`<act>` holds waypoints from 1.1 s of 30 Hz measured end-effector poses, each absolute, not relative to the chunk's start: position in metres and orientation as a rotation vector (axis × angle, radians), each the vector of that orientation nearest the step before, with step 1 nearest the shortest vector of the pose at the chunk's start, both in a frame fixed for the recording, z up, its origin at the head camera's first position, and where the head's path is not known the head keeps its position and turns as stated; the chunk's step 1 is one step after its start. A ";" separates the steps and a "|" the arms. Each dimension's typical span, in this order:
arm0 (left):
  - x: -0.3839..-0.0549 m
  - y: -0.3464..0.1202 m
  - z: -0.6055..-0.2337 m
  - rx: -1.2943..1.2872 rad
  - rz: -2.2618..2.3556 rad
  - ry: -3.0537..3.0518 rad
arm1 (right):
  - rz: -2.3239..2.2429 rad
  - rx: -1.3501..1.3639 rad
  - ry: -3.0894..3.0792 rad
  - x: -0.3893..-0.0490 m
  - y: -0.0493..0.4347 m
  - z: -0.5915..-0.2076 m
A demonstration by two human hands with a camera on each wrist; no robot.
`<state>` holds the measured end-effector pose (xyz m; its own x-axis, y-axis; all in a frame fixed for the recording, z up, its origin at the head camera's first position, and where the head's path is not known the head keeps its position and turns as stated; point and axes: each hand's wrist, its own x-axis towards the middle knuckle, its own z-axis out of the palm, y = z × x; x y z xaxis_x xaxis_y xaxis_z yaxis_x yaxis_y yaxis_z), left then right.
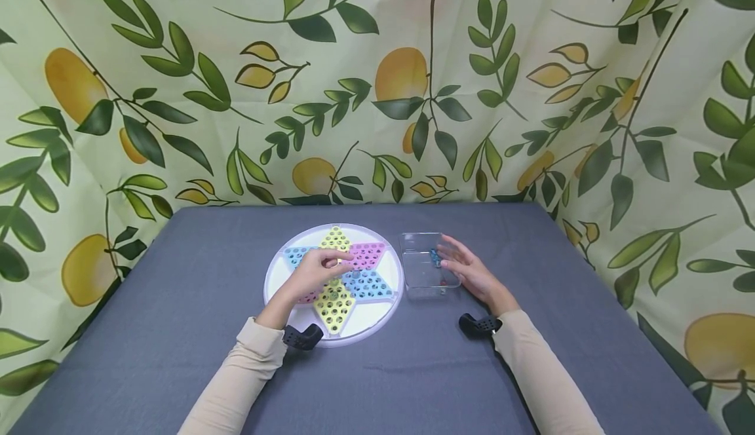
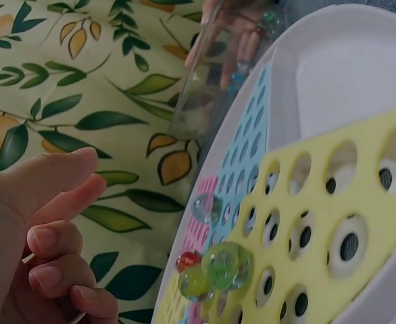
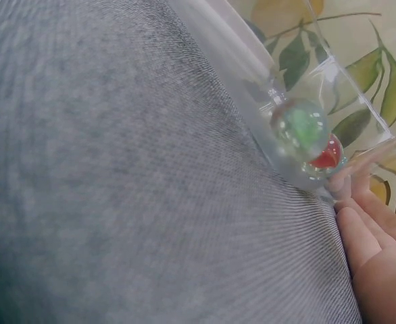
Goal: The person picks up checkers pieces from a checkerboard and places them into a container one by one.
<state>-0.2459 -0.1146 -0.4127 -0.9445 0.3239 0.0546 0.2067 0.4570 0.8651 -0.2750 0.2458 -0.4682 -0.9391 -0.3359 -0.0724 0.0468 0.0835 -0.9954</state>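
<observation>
My left hand (image 1: 318, 271) is above a round white Chinese checkers board (image 1: 377, 310), holding nothing visible. In the left wrist view its thumb reaches forward and the other fingers curl loosely. Near that hand, green marbles (image 2: 226, 265), a red marble (image 2: 188, 261) and a clear marble (image 2: 206, 208) sit on the board. My right hand (image 1: 474, 276) rests against the right side of a clear plastic box (image 1: 419, 276), its fingers fairly straight. Inside the box are blue marbles (image 1: 435, 258), a green marble (image 3: 299, 128) and a red marble (image 3: 326, 154).
The box stands close to the board's right edge, on a table with a dark grey cloth (image 1: 194, 278). A leaf-and-fruit printed curtain (image 1: 354, 114) rises behind the table and at its sides. Each wrist wears a black camera strap (image 1: 303, 337).
</observation>
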 end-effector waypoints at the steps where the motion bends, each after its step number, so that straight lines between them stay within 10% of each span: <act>1: -0.246 -0.116 -0.413 0.467 1.496 2.589 | -1.928 -0.291 2.085 -0.275 0.246 -0.468; 33: -0.253 -0.143 -0.435 0.466 1.246 2.655 | -1.945 -0.275 2.082 -0.274 0.245 -0.468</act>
<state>-0.2530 -0.1426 -0.4348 -0.9365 0.3499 -0.0219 0.2067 0.6016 0.7716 -0.2736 0.2452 -0.4685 -0.9431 -0.3245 -0.0723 0.0502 0.0761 -0.9958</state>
